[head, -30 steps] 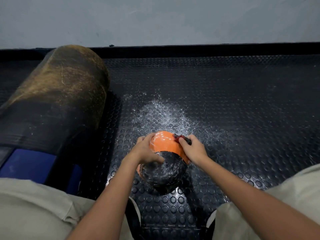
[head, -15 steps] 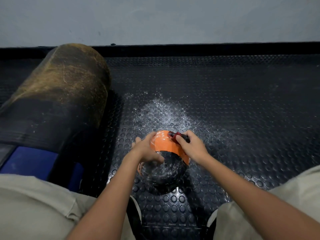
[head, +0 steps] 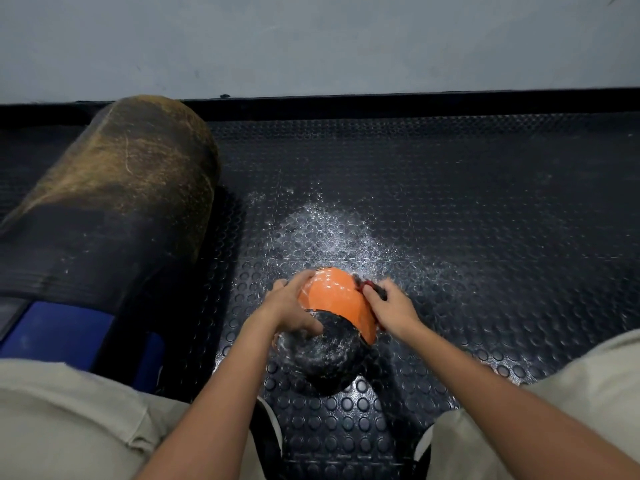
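- Round thing (head: 337, 303): it is orange on its far part and black and rough on its near part. It sits low over the floor mat (head: 485, 220), in the gap in front of the person's knees. I cannot tell if it touches the mat.
- Nearer than the round thing are two legs in pale trousers, the left leg (head: 69, 427) on one side and the right leg (head: 554, 410) on the other.
- Between the legs, just this side of the round thing, peek the left shoe (head: 268, 427) and the right shoe (head: 424, 448).
- The left hand (head: 289, 308) grips the left side of the round thing, with its fingers curled over it.
- The right hand (head: 389, 308) is at the right side of the round thing. It pinches a small tool (head: 372, 289), red and black, right against the orange part. The two hands are apart, with the round thing between them.
- Just past the round thing, white bits (head: 329, 233) lie scattered on the bumpy mat.
- To the left of the round thing lies a big dark roll (head: 114, 202) with a brown, dusty top. A blue thing (head: 52, 330) shows under its near end.
- Far behind the round thing stands a grey wall (head: 311, 43).
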`<action>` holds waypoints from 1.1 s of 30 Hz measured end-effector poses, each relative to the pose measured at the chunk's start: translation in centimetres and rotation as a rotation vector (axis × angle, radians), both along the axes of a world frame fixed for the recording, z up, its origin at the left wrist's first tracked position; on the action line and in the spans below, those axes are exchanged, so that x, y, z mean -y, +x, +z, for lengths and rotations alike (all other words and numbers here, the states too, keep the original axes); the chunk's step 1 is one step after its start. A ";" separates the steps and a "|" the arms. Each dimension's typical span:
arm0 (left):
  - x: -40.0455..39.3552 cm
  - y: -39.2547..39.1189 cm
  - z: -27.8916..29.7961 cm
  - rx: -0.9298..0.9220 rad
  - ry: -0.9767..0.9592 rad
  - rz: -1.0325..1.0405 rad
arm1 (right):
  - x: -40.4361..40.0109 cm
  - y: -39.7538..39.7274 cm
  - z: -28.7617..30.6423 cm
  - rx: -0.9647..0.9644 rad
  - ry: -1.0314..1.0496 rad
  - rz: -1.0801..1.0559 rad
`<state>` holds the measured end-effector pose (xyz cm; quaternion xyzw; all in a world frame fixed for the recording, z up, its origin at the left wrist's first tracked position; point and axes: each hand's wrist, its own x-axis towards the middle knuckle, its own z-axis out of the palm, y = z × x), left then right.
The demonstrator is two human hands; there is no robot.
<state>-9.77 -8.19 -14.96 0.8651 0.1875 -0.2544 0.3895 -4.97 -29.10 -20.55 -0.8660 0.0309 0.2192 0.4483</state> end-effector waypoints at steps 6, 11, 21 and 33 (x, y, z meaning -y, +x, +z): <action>-0.2 -0.1 0.0 -0.001 0.005 -0.020 | -1.2 0.4 0.9 0.069 0.039 0.005; -0.2 0.1 0.2 -0.004 -0.057 -0.031 | -0.6 0.2 0.4 0.071 0.034 0.009; -0.3 -0.3 0.7 -0.013 -0.029 -0.095 | -1.6 0.3 1.8 0.117 0.033 0.071; -0.3 -0.3 0.7 0.010 -0.101 -0.077 | -1.2 0.0 1.2 0.117 0.010 0.083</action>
